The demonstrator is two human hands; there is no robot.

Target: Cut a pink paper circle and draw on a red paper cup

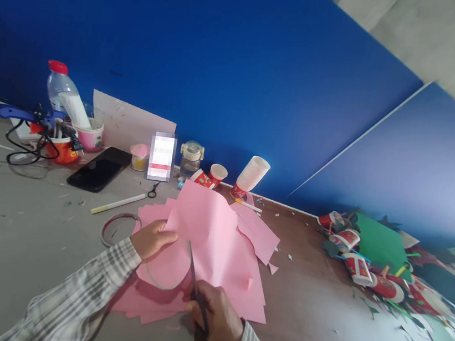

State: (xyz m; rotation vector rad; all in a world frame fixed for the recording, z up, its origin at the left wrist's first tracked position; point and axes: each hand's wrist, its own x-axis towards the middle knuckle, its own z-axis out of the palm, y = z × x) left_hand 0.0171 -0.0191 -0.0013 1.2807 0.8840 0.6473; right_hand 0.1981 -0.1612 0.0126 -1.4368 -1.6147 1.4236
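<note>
My left hand (154, 240) pinches a sheet of pink paper (201, 212) near its left edge, thumb on top. A round outline is drawn on the sheet's lower left part, and the paper is cut along part of that curve. My right hand (215, 313) is wrapped round the dark handles of a pair of scissors (193, 269). Their blades point up and away from me, at the right side of the round outline. Below the held sheet lies a stack of pink sheets (146, 308). Just left of my left hand rests a tape ring (107, 231).
A black phone (99, 169), a marker (118, 204) and small scissors (153, 189) lie at the left. Behind the paper stand a glass jar (191, 159) and stacked paper cups (251, 175). Several red cups (359, 268) and green paper (381, 244) clutter the right.
</note>
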